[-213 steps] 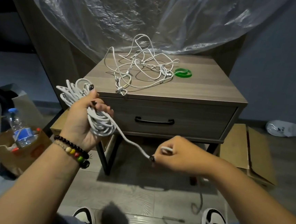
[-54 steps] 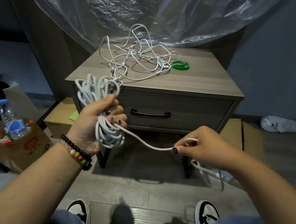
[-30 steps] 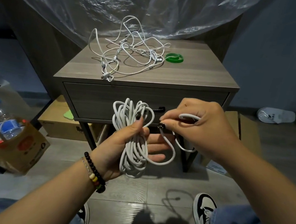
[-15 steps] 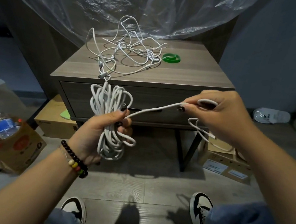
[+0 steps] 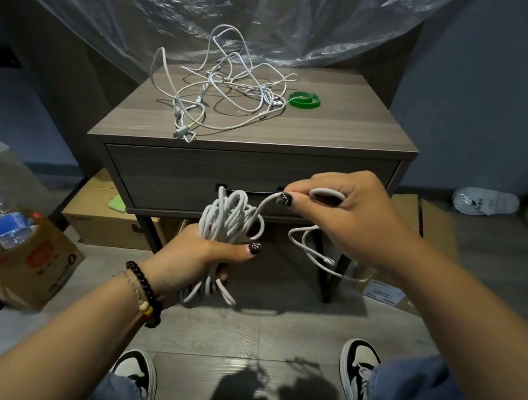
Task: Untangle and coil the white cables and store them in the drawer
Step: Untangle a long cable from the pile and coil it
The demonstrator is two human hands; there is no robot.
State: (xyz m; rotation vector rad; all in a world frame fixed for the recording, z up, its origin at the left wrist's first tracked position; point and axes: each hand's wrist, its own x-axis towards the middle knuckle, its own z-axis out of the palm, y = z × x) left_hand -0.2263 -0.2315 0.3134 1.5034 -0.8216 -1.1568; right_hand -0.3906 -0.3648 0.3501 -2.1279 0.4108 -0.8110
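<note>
My left hand (image 5: 199, 258) grips a thick coil of white cable (image 5: 227, 220) in front of the nightstand. The cable's free end (image 5: 308, 246) runs up to my right hand (image 5: 345, 214), which pinches it between thumb and fingers, with a short loop hanging below. A tangle of thinner white cables (image 5: 225, 89) lies on the nightstand top (image 5: 344, 127). The drawer (image 5: 168, 174) below is closed, and my hands and the coil hide most of its black handle.
A green band (image 5: 304, 100) lies on the nightstand beside the tangle. Clear plastic sheeting (image 5: 210, 7) hangs behind. Cardboard boxes (image 5: 109, 223) sit under the nightstand, a paper bag with a water bottle (image 5: 0, 216) stands at left. A white slipper (image 5: 485, 201) lies at right.
My left hand has moved right and lower with the coil, now in front of the drawer handle. The right hand keeps pinching the free end, now closer to the coil.
</note>
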